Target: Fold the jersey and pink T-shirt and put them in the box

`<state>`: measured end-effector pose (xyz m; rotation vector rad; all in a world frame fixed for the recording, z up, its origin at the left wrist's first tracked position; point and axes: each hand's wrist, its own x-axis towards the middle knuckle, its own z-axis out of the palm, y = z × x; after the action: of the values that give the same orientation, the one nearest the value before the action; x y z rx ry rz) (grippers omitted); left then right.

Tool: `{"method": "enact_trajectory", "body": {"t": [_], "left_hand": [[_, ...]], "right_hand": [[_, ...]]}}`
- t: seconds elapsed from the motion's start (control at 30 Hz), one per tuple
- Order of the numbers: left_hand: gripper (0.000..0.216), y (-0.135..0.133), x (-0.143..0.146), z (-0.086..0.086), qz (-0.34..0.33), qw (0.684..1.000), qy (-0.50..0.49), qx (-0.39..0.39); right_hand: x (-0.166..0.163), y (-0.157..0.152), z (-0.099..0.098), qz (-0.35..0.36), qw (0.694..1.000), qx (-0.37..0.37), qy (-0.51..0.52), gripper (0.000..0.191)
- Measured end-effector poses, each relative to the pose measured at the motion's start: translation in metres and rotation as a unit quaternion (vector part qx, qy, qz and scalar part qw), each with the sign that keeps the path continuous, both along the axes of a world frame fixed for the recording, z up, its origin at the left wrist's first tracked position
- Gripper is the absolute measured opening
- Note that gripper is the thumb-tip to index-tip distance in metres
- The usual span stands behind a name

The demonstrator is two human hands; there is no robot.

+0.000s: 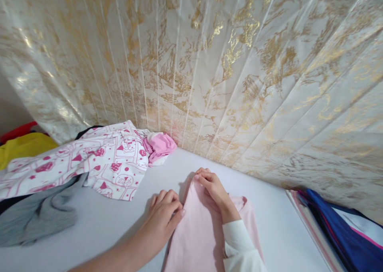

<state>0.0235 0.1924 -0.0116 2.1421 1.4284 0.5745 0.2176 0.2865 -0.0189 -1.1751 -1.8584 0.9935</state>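
A pale pink garment (196, 228) lies partly folded on the white surface, running off the bottom of the view; its exact kind is unclear. At its far corner, my right hand (211, 184) pinches the cloth between thumb and fingers, and a white sleeve covers that wrist. My left hand (167, 212) rests at the garment's left edge with fingers loosely bent. Its thumb tip touches the edge and stands apart from the index finger. Part of the garment with a small opening shows to the right, beyond my right forearm.
White clothing with pink prints (116, 166) lies at left, beside a pink-and-white bundle (161, 146). Grey cloth (38, 214) and yellow cloth (28, 146) are further left. Folded clothes (338, 224) are stacked at right. A gold-patterned curtain (191, 64) hangs behind the white surface (278, 224).
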Motion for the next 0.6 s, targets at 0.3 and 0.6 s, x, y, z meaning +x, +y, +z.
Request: {"method": "enact_trajectory", "body": {"t": [0.3,0.6], "left_hand": [[0.025,0.016,0.011,0.004,0.018,0.999,0.028,-0.014],[0.019,0.019,0.011,0.002,0.034,0.996,0.086,0.013]], "right_hand": [[-0.002,0.000,-0.001,-0.003,1.000,-0.002,0.001,0.036],[-0.003,-0.002,-0.004,0.005,0.999,0.034,-0.041,0.026]]}}
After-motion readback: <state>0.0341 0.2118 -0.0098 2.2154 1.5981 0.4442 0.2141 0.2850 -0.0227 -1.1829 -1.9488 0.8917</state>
